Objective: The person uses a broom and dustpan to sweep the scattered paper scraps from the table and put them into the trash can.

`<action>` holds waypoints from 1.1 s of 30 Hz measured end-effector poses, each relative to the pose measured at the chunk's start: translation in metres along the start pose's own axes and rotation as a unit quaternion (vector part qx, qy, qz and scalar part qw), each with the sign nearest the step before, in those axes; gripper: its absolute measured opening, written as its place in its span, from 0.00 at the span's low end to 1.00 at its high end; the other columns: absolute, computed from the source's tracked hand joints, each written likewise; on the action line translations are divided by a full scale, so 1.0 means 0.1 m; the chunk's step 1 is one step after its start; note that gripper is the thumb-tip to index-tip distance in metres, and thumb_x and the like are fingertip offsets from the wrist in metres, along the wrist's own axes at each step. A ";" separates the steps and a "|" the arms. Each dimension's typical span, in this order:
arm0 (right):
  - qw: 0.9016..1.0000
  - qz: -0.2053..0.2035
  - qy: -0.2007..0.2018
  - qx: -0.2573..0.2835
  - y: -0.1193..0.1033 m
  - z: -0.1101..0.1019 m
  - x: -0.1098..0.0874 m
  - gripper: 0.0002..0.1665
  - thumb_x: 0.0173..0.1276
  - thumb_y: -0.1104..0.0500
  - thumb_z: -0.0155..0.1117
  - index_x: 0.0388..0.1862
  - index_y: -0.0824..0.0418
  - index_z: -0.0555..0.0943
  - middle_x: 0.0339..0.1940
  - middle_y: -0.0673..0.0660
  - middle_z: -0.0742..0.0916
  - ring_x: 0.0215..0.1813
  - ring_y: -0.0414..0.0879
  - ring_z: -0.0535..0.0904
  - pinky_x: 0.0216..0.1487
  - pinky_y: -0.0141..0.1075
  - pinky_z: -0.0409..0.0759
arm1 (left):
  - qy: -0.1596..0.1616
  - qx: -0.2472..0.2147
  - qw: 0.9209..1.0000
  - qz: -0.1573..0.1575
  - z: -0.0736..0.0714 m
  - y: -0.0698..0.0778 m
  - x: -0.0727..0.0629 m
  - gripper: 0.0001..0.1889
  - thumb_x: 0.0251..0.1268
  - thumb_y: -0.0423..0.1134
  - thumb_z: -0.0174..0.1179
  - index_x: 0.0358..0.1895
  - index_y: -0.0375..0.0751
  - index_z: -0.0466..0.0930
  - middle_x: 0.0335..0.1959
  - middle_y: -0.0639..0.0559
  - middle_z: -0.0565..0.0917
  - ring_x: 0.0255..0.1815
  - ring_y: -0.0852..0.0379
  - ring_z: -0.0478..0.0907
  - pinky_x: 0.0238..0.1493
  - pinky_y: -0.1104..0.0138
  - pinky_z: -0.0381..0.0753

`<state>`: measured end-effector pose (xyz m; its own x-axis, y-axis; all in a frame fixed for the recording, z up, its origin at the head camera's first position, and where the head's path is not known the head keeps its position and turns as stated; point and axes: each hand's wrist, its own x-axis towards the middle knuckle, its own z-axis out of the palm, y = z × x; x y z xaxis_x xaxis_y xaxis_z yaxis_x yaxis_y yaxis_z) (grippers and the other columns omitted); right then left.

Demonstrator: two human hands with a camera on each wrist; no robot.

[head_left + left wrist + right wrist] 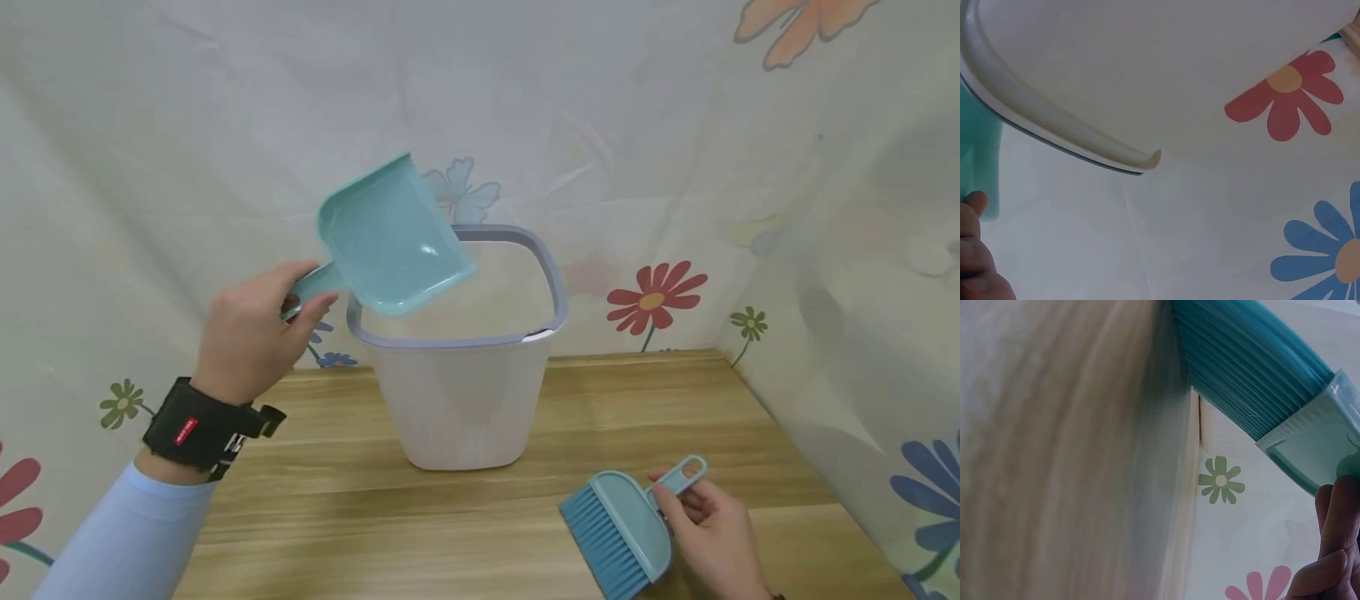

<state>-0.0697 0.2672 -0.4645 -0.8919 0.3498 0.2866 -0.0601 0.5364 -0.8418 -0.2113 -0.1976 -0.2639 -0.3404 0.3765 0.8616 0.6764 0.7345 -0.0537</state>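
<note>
My left hand (251, 333) grips the short handle of a light blue dustpan (393, 237), raised over the left rim of a bin. The pan is tilted, its open edge towards the right above the bin's mouth. That bin (461, 408) is whitish with a grey-blue rim and stands upright. Lower right, my right hand (716, 533) pinches the handle of a small blue hand brush (626, 529), whose bristles point left, close to the tabletop. In the right wrist view the brush's bristles (1254, 369) fan out above the wood.
The wooden tabletop (337, 500) meets a pale cloth backdrop (637, 108) printed with flowers at the back and sides. A dark band (198, 425) wraps my left wrist above a light blue sleeve (135, 533).
</note>
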 end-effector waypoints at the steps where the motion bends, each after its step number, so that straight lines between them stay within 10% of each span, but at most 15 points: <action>1: 1.000 0.000 0.000 0.000 0.00 0.00 0.00 0.10 0.73 0.65 0.67 0.50 0.68 0.86 0.43 0.68 0.91 0.33 0.30 0.86 0.29 0.29 0.84 | 0.003 -0.004 1.000 -0.017 -0.04 -0.01 -0.04 0.18 0.67 0.38 0.70 0.54 0.30 0.84 0.29 0.41 0.86 0.22 0.53 0.76 0.26 0.63 0.73; 17: 1.000 0.010 -0.001 0.004 0.02 0.00 0.01 0.10 0.74 0.65 0.67 0.51 0.67 0.86 0.44 0.68 0.91 0.33 0.30 0.86 0.29 0.30 0.84 | -0.012 -0.107 0.972 -0.208 -0.66 -0.02 -1.06 0.12 0.68 0.25 0.65 0.53 0.30 0.84 0.33 0.78 0.77 0.22 0.73 0.64 0.27 0.75 0.61; 29: 1.000 -0.016 0.008 0.011 0.01 0.02 0.01 0.09 0.72 0.66 0.68 0.48 0.68 0.87 0.41 0.69 0.91 0.32 0.26 0.85 0.27 0.29 0.83 | -0.159 -0.172 0.931 -0.280 -0.74 0.16 -1.96 0.15 0.67 0.20 0.62 0.53 0.35 0.82 0.43 0.72 0.86 0.40 0.75 0.82 0.39 0.83 0.77; 33: 1.000 -0.007 0.005 0.007 0.00 0.01 0.00 0.09 0.73 0.66 0.67 0.49 0.68 0.87 0.41 0.68 0.91 0.32 0.27 0.85 0.28 0.30 0.84 | -0.226 -0.219 0.903 -0.291 -0.66 0.22 -2.12 0.13 0.70 0.23 0.61 0.54 0.38 0.82 0.43 0.67 0.88 0.41 0.70 0.84 0.38 0.76 0.81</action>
<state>-0.0704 0.2664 -0.4653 -0.8861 0.3503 0.3035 -0.0796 0.5300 -0.8442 -0.0818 -0.2984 -0.4145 -0.8870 0.2629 0.3796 0.4563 0.6252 0.6331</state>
